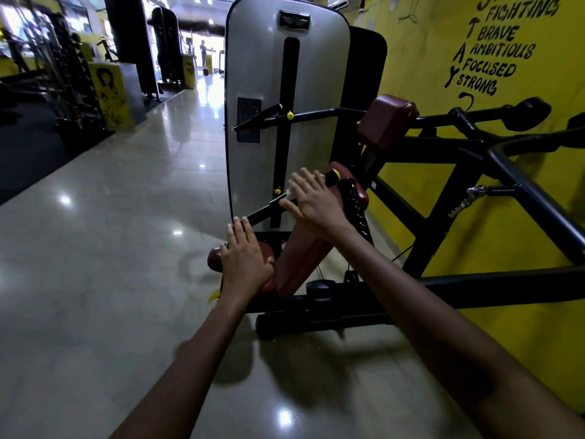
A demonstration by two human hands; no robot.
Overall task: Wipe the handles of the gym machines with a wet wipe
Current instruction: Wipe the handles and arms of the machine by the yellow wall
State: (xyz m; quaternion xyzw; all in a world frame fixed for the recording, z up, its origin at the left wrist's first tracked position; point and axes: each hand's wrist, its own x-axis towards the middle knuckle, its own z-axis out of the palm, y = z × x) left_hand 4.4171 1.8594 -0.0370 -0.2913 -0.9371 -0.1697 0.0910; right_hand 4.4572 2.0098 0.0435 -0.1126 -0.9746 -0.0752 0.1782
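Two bare hands reach a gym machine (286, 90) beside a yellow wall (522, 201). From the head camera, the right hand (311, 202) lies over a slanted black handle (262, 212), fingers fairly straight, a white wet wipe (292, 193) showing beneath them against the bar. The left hand (243, 258), fingers straight, rests flat on a red seat pad (218, 258), fingertips touching the handle's lower end.

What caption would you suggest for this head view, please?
Right hand presses a wet wipe along a gym machine's black handle; left hand steadies its end.
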